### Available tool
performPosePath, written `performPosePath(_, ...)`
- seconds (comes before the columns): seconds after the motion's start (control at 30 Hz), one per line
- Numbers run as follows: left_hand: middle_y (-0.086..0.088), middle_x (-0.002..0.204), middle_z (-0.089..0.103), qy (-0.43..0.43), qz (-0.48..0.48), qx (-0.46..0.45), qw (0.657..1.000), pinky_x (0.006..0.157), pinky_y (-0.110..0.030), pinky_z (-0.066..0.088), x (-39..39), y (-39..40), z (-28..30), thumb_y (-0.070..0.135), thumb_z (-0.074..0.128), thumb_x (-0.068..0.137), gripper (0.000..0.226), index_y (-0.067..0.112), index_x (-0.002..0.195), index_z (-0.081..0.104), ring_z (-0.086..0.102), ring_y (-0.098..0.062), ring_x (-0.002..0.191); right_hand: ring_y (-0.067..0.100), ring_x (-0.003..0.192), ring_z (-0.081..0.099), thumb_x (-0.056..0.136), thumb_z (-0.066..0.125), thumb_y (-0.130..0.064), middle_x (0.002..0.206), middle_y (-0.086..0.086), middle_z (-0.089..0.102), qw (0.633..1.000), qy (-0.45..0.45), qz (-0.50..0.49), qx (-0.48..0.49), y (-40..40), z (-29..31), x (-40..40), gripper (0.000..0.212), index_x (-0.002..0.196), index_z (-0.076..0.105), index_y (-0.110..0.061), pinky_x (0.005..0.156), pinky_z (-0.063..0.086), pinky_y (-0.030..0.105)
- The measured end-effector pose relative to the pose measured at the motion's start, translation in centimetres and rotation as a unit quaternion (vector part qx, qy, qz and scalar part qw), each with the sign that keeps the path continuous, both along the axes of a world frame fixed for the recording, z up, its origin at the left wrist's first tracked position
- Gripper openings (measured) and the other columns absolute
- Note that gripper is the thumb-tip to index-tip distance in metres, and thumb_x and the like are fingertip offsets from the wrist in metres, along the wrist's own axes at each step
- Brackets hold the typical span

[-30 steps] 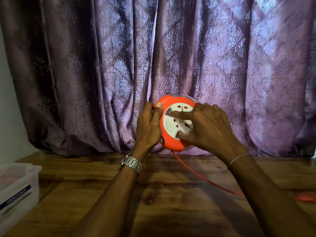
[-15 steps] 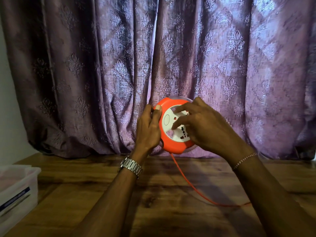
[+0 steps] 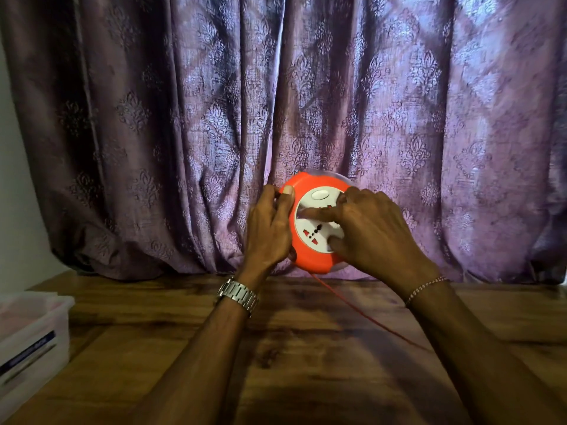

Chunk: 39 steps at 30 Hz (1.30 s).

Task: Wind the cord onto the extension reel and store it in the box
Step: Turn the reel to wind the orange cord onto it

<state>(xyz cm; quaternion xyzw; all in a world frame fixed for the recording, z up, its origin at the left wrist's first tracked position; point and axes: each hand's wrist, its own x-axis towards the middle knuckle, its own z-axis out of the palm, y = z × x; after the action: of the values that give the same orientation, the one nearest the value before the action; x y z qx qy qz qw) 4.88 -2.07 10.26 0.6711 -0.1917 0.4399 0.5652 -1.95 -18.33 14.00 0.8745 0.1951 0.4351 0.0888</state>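
Dim indoor scene. Daylight glows through the purple curtain [image 3: 306,102], brightest at upper right. Soft arm shadows darken the wooden desk [image 3: 306,348]. Frame edges bow; fingers slightly blurred.

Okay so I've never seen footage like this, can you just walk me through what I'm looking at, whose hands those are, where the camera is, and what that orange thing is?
There is no machine here: a person works with bare hands, and the single camera sits on their head, looking forward and down. So the arms reaching in from below are the wearer's own. The left hand, with a metal wristwatch, grips the rim of an orange extension reel held up in front of a purple curtain. The right hand presses its fingers on the reel's white socket face. A thin orange cord trails from the reel down across the wooden table. A translucent plastic box stands at the left edge.
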Motion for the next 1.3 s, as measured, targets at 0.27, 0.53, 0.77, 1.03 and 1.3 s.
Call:
performPosePath(0.27,0.006,0.063,0.045,0.001,-0.001,-0.007,1.000,0.071,-0.062,0.048,-0.1,0.0,0.3,0.056,0.044,0.098,0.038,0.029,0.072,0.039,0.043,-0.024,0.066,0.032,0.068,0.066,0.062,0.053,-0.082,0.075,0.007,0.073,0.986,-0.097,0.009,0.139,0.3,-0.5,0.6,0.069,0.112,0.068,-0.038,0.055,0.049,0.031)
performPosePath(0.53,0.004,0.063,0.049,-0.001,-0.002,-0.002,1.000,0.070,-0.061,0.047,0.1,0.2,0.1,0.056,0.045,0.098,0.038,0.027,0.073,0.040,0.044,-0.022,0.064,0.026,0.087,0.052,0.079,0.070,-0.041,0.091,0.000,0.071,0.994,-0.044,0.081,0.061,-0.7,1.3,-0.5,0.020,0.092,0.075,-0.027,0.072,0.045,0.038)
performPosePath(0.77,0.007,0.065,0.050,0.001,0.001,0.007,1.000,0.069,-0.059,0.048,0.3,0.2,-0.1,0.060,0.044,0.096,0.038,0.030,0.073,0.042,0.045,-0.018,0.065,0.025,0.121,0.032,0.073,0.069,-0.012,0.150,0.000,0.034,0.987,0.136,0.076,-0.036,-0.6,1.0,-0.9,0.063,0.120,0.058,-0.053,0.093,0.039,0.033)
performPosePath(1.03,0.003,0.068,0.054,0.001,-0.012,0.004,1.000,0.071,-0.062,0.049,0.5,0.3,-0.1,0.061,0.046,0.095,0.042,0.024,0.075,0.042,0.048,-0.022,0.067,0.026,0.109,0.051,0.077,0.060,-0.025,0.124,0.003,0.051,0.998,0.034,0.050,-0.015,0.0,0.2,-0.9,0.050,0.116,0.058,-0.057,0.071,0.046,0.036)
performPosePath(1.3,0.008,0.064,0.055,0.007,-0.013,0.002,1.000,0.072,-0.062,0.050,0.6,0.2,-0.1,0.062,0.047,0.095,0.037,0.031,0.075,0.048,0.048,-0.020,0.065,0.031,0.080,0.065,0.064,0.058,-0.054,0.102,0.002,0.065,1.000,-0.021,-0.006,0.020,0.0,-0.6,0.0,0.062,0.125,0.050,-0.058,0.058,0.034,0.033)
